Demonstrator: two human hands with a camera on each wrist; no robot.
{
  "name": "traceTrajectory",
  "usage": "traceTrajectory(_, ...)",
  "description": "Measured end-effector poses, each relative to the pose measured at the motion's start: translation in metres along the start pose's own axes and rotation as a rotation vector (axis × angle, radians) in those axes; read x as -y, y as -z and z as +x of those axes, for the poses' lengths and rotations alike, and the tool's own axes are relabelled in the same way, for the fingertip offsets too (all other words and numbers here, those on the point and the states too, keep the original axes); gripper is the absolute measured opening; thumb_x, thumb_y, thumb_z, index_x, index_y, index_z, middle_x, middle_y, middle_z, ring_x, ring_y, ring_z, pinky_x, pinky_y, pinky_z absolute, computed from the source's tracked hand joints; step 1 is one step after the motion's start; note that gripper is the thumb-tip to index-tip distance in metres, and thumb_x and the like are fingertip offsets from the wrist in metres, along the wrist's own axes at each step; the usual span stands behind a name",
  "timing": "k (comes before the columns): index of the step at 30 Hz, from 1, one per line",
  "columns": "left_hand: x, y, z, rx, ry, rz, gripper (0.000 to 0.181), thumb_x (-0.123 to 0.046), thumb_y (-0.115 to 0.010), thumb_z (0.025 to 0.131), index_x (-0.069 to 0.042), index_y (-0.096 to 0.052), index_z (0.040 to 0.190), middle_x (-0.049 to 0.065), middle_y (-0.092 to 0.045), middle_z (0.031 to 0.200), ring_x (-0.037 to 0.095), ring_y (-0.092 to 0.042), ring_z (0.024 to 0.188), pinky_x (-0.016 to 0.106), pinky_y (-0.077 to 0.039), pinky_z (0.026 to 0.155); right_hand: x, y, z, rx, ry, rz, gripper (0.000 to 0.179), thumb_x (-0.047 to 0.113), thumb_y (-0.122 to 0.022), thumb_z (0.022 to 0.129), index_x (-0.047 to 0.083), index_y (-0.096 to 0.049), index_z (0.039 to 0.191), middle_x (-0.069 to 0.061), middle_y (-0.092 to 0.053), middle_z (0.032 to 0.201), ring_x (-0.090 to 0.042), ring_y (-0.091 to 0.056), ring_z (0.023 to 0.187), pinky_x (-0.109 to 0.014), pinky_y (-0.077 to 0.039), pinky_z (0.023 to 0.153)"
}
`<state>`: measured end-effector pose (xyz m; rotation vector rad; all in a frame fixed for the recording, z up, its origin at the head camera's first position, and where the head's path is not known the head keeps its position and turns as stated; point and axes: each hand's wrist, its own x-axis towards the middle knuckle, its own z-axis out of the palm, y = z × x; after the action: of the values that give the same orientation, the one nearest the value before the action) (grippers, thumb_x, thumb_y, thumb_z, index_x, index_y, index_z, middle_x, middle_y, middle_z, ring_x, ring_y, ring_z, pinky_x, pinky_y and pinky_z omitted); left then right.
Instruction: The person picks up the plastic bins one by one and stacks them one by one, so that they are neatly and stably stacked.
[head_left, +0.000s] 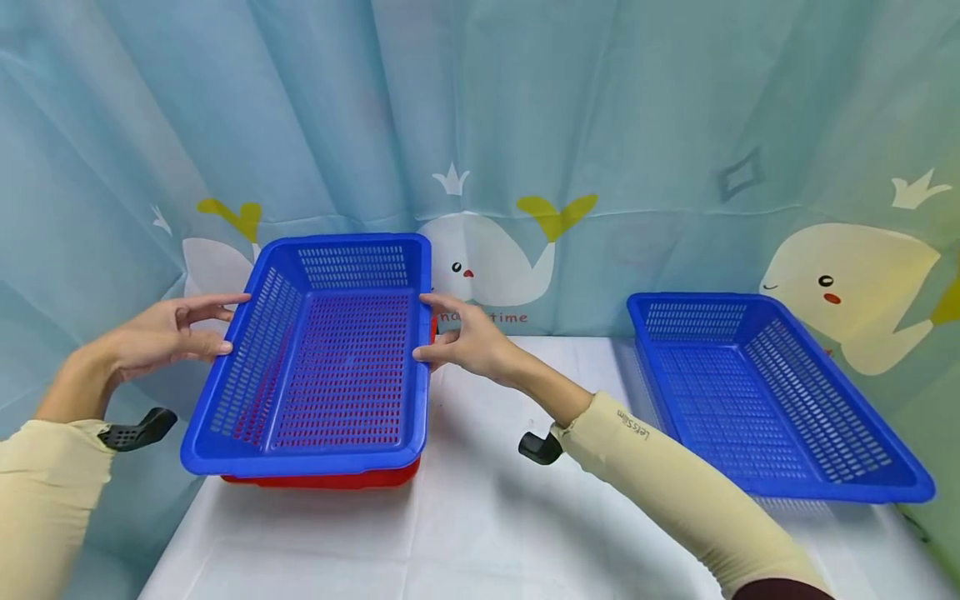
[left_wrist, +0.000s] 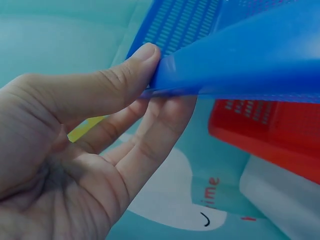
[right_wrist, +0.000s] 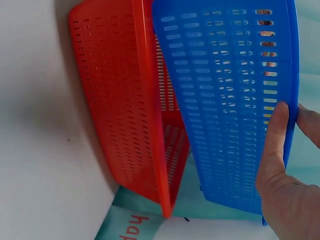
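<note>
A blue plastic basket (head_left: 348, 304) with slotted walls is held up over a red basket (head_left: 330, 480), which shows below its near rim and through its slots. My left hand (head_left: 176, 332) pinches the blue basket's left rim, thumb on the near side in the head view. In the left wrist view the thumb (left_wrist: 117, 82) lies over the rim and the fingers are beneath it. On the opposite side my right hand (head_left: 476, 342) pinches the right rim. The right wrist view has the blue basket's wall (right_wrist: 220, 100) tilted apart from the red basket (right_wrist: 120, 95).
Another blue basket (head_left: 750, 408) stands at the right of the white table (head_left: 495, 517), over a pale basket whose slotted edge (head_left: 795, 505) shows beneath. Behind the table hangs a light-blue curtain (head_left: 510, 108) with whale prints. Black wrist mounts (head_left: 542, 448) stick out from both sleeves.
</note>
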<state>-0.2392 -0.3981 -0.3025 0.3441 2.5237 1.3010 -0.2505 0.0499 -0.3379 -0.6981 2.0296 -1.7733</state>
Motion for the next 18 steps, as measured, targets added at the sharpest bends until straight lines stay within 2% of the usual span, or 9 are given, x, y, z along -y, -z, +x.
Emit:
traceTrajectory(4,0.007,0.001,0.004,0.004,-0.003,-0.029,0.073,-0.01,-0.069,0.098,-0.013,-0.032,0.161,0.007,-0.049,0.137,0.021,-0.069,0.107,0.041,-0.06,0.088,-0.004,-0.002,0.004,-0.01,-0.015,0.003,0.086,0.004,-0.079,0.09,0.011,-0.031,0.161,-0.02,-0.075,0.106,-0.031,-0.077,0.084,-0.045,-0.052,0.104)
traceTrajectory(9,0.015,-0.001,0.009,0.016,-0.008,-0.073,0.072,-0.007,-0.067,0.098,-0.012,-0.032,0.161,0.003,-0.052,0.134,0.022,-0.069,0.107,0.04,-0.06,0.088,-0.01,-0.005,0.007,-0.023,-0.039,-0.01,0.085,0.006,-0.079,0.091,0.013,-0.03,0.161,-0.021,-0.073,0.114,-0.03,-0.077,0.086,-0.049,-0.048,0.109)
traceTrajectory(13,0.023,-0.003,0.012,0.016,0.004,-0.076,0.072,-0.009,-0.068,0.098,-0.012,-0.033,0.161,0.003,-0.05,0.135,0.02,-0.068,0.108,0.041,-0.059,0.089,-0.017,-0.008,0.009,-0.031,-0.05,0.011,0.084,0.006,-0.078,0.092,0.014,-0.031,0.161,-0.023,-0.071,0.118,-0.03,-0.077,0.087,-0.047,-0.051,0.106)
traceTrajectory(18,0.035,-0.008,0.016,0.015,0.031,-0.094,0.073,-0.008,-0.069,0.097,-0.012,-0.034,0.16,0.008,-0.045,0.138,0.021,-0.068,0.108,0.042,-0.059,0.09,-0.03,-0.012,0.01,-0.03,-0.057,0.026,0.084,0.006,-0.078,0.092,0.013,-0.031,0.161,-0.025,-0.066,0.129,-0.03,-0.077,0.087,-0.043,-0.055,0.1)
